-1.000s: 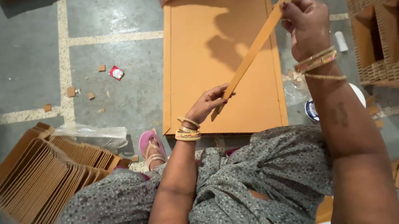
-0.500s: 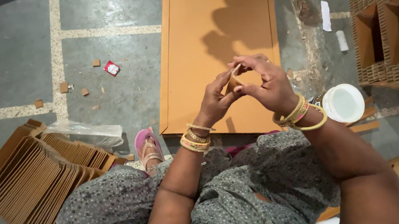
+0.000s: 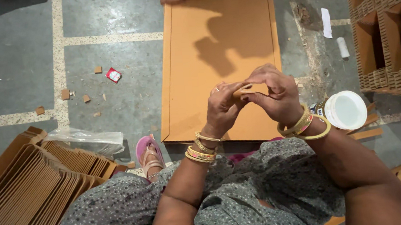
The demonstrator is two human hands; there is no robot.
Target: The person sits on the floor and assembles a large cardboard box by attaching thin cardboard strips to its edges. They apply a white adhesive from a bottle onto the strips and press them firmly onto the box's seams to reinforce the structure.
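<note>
Hands meet at frame centre: left hand [image 3: 222, 107] and right hand [image 3: 276, 93] both pinch shut on a small folded cardboard strip [image 3: 242, 93], over the flat cardboard sheet [image 3: 214, 33] on the floor. Fold looks nearly finished; finished stack of folded pieces [image 3: 42, 182] sits lower left.

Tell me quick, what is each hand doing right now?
Left hand: closed, pinching a small folded cardboard strip.
Right hand: closed on the same cardboard strip from the other side.
</note>
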